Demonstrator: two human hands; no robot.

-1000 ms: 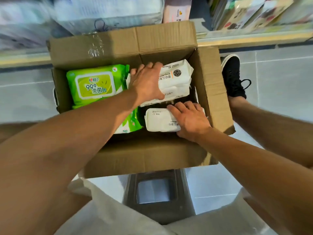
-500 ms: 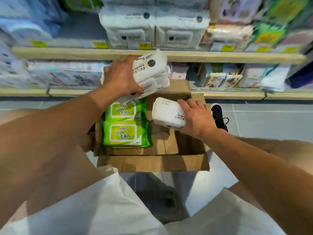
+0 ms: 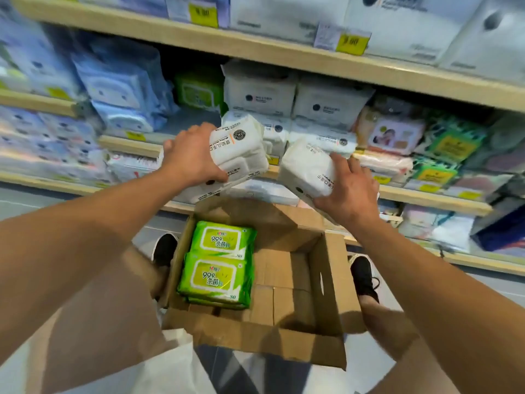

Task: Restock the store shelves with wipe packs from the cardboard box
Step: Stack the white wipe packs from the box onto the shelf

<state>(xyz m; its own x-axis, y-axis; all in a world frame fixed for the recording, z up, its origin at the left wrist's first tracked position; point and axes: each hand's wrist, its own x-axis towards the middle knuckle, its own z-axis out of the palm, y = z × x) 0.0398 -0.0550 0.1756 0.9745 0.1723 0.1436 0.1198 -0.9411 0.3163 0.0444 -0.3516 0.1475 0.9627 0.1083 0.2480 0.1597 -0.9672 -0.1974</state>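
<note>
Two white packs now lifted clear of box, raised toward shelf above box. Left hand clamps stacked pair; right hand clamps third pack. Green packs remain inside box. Placement next.

- We are in a shop aisle: long pale wooden shelves run across the view in tiers, crammed with packaged goods.
- We see yellow price tags fixed along the shelf edges.
- Rows of identical white soft wipe packs sit side by side, with light blue packs to their left and green-and-yellow packs to the right.
- An open brown cardboard box of green wipe packs stands on the grey tiled floor.
</note>
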